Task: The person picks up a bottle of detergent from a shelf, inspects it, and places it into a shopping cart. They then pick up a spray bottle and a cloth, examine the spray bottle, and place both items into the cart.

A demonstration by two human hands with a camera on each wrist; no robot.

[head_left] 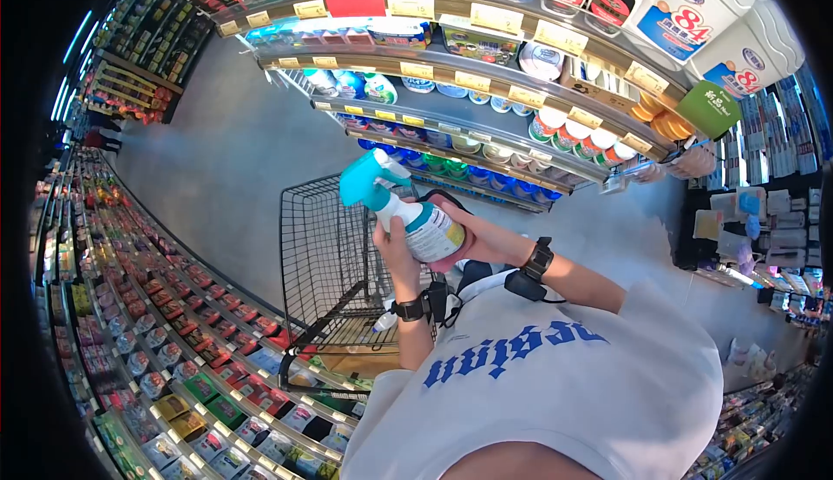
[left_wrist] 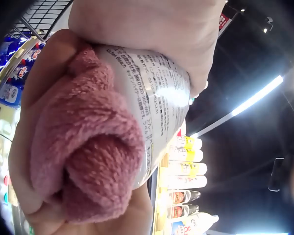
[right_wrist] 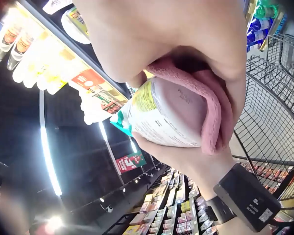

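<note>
A white spray bottle (head_left: 429, 233) with a teal trigger head (head_left: 369, 176) is tilted in front of the chest. My left hand (head_left: 399, 259) grips it below the head, thumb raised along its side. Around the lower part curls my right hand (head_left: 477, 235), which also holds a folded pink cloth (right_wrist: 213, 105) beside the bottle's base. In the left wrist view, the rolled cloth (left_wrist: 95, 152) lies against the printed label of the bottle (left_wrist: 154, 98). The right wrist view shows the bottle's flat bottom; some fingertips are hidden behind bottle and cloth.
A black wire shopping cart (head_left: 317, 246) stands just beyond my left hand, with a white bottle (head_left: 384, 321) near its rear. Ahead is a stocked shelf (head_left: 468, 120) of cleaning products. Another packed shelf (head_left: 200, 350) runs along the left, with grey aisle floor (head_left: 217, 141) between.
</note>
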